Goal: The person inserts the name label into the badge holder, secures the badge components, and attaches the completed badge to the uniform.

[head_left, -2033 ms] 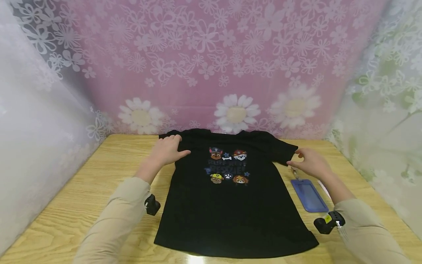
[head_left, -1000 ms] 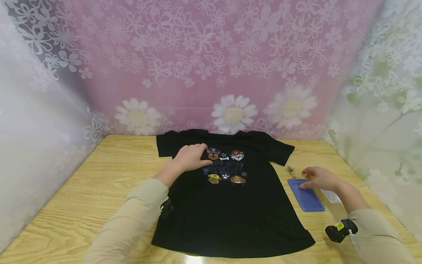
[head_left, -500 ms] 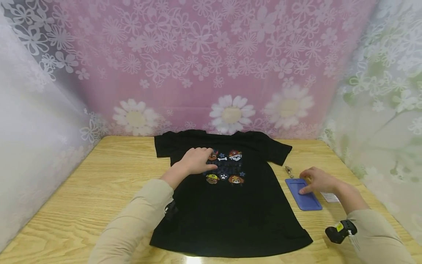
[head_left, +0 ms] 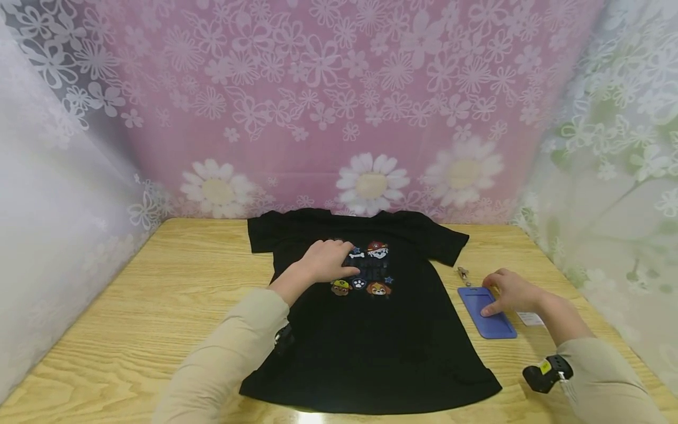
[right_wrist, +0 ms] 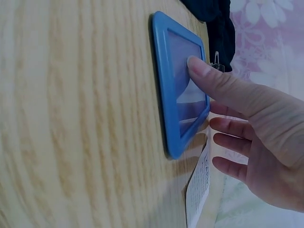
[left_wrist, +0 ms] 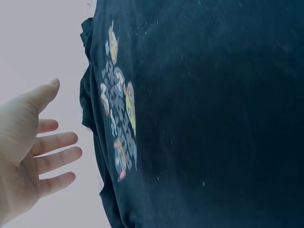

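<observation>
A black T-shirt [head_left: 381,347] with a colourful cartoon-dog print [left_wrist: 118,102] lies spread out, its neckline away from me. My left hand [head_left: 327,261] is over the left part of the print in the head view. Its fingers [left_wrist: 59,142] are extended and hold nothing. To the right of the shirt, my right hand [head_left: 515,291] pinches the far long edge of a blue badge holder [head_left: 489,318]. The thumb lies on its clear window, and the fingers sit at the edge, which bends slightly near them. A metal clip [head_left: 464,274] is at the holder's top end.
A white printed paper tag [right_wrist: 198,190] lies on the wooden table [head_left: 175,282] beside the holder, partly behind my right hand. Pink floral cloth [head_left: 318,118] hangs behind the table. Pale flowered cloth [head_left: 620,206] closes off the right side.
My right hand has left the shirt's right sleeve and come down onto the badge holder. My left hand has moved right, from the left sleeve to over the print.
</observation>
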Demonstrator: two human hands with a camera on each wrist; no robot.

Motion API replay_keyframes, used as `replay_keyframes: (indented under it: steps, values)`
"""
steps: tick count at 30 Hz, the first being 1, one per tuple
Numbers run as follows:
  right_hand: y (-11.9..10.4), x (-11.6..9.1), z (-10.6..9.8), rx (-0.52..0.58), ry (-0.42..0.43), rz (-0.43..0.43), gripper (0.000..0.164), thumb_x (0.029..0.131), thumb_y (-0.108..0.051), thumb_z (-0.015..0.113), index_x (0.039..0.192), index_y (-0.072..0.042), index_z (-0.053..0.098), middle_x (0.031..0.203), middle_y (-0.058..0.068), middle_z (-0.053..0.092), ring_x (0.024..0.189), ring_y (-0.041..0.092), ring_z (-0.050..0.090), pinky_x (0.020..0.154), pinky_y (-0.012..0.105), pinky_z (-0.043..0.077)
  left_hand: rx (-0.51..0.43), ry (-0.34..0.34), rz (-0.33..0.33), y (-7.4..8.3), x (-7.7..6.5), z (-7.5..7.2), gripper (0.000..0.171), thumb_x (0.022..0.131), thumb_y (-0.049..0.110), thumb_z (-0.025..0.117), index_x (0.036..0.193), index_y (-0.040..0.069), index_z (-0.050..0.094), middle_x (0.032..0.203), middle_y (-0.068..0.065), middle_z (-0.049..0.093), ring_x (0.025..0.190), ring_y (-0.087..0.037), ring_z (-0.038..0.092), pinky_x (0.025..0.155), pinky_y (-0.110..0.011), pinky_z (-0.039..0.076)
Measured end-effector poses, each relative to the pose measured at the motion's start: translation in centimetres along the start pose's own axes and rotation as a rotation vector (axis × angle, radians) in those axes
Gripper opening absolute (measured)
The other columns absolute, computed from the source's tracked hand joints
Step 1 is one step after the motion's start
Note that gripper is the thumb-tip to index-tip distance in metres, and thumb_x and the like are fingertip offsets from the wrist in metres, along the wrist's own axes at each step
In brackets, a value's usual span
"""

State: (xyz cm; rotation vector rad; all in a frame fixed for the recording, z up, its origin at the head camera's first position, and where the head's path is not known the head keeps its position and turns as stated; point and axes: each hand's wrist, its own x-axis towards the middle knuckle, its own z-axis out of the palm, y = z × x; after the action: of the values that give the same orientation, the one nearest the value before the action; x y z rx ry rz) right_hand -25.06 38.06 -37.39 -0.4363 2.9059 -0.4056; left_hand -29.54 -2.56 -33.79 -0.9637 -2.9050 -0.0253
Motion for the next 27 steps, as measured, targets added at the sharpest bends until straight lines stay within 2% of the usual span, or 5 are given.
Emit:
replay_keyframes:
  steps: [5, 11, 15, 21, 27]
  values:
    - [-0.1, 0.0, -0.1, 0.015, -0.018, 0.014, 0.074, 0.062, -0.045, 0.081, 0.108, 0.007, 0.054, 0.107, 0.025, 0.045, 0.097, 0.041, 0.043, 0.08, 0.056, 0.04, 0.024, 0.006, 0.041, 1.0, 0.6, 0.4, 0.056, 0.088, 0.052, 0.054, 0.126, 0.011, 0.053, 0.115, -0.004, 0.061, 0.102, -0.016, 0.058, 0.084, -0.034, 0.046]
    - [0.5, 0.4, 0.1, 0.006, -0.024, 0.016, 0.072, 0.061, -0.048, 0.08, 0.104, 0.003, 0.053, 0.106, 0.024, 0.042, 0.094, 0.038, 0.041, 0.077, 0.051, 0.04, 0.021, 0.05, 0.095, 1.8, 0.8, 0.6, 0.05, 0.089, 0.05, 0.054, 0.122, 0.012, 0.058, 0.11, -0.002, 0.063, 0.095, -0.016, 0.06, 0.079, -0.033, 0.048]
    - [0.6, 0.7, 0.0, -0.001, -0.015, 0.003, 0.069, 0.062, -0.047, 0.08, 0.099, 0.004, 0.053, 0.101, 0.02, 0.042, 0.089, 0.034, 0.04, 0.074, 0.046, 0.039, 0.03, 0.069, 0.099, 1.9, 0.8, 0.7, 0.048, 0.089, 0.049, 0.054, 0.119, 0.012, 0.06, 0.109, -0.001, 0.064, 0.095, -0.016, 0.06, 0.079, -0.032, 0.048]
    - [0.5, 0.4, -0.1, -0.002, -0.031, 0.03, 0.066, 0.064, -0.043, 0.081, 0.096, 0.006, 0.052, 0.092, 0.015, 0.042, 0.083, 0.03, 0.039, 0.07, 0.041, 0.038, 0.034, 0.062, 0.101, 1.8, 0.8, 1.0, 0.046, 0.089, 0.049, 0.054, 0.118, 0.013, 0.062, 0.108, 0.0, 0.064, 0.094, -0.015, 0.061, 0.076, -0.032, 0.049]
    - [0.3, 0.4, -0.4, 0.0, -0.001, 0.011, 0.063, 0.064, -0.041, 0.082, 0.092, 0.005, 0.05, 0.085, 0.01, 0.042, 0.078, 0.025, 0.038, 0.066, 0.035, 0.035, 0.035, 0.07, 0.099, 1.8, 0.9, 1.0, 0.044, 0.089, 0.048, 0.055, 0.115, 0.013, 0.063, 0.104, 0.001, 0.064, 0.092, -0.015, 0.06, 0.075, -0.032, 0.049]
